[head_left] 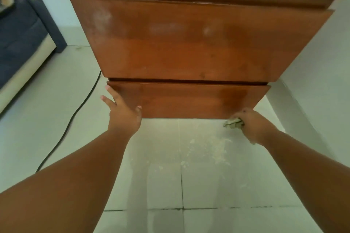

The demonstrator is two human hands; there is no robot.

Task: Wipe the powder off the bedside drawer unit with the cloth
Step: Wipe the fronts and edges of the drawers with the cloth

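Note:
The brown wooden bedside drawer unit [189, 47] fills the upper half of the view, seen from above, with its drawer fronts stepping down toward the floor. Faint white powder smears show on the middle drawer front. My left hand [123, 113] rests with fingers spread on the left bottom corner of the lowest drawer front. My right hand [251, 125] is closed on a bunched pale cloth [233, 123], pressed at the bottom right corner of the same drawer.
White powder [212, 147] lies scattered on the pale tiled floor below the unit. A black cable [75, 115] runs across the floor at left. A dark blue sofa [19, 43] stands at far left. A white wall [322, 73] is close on the right.

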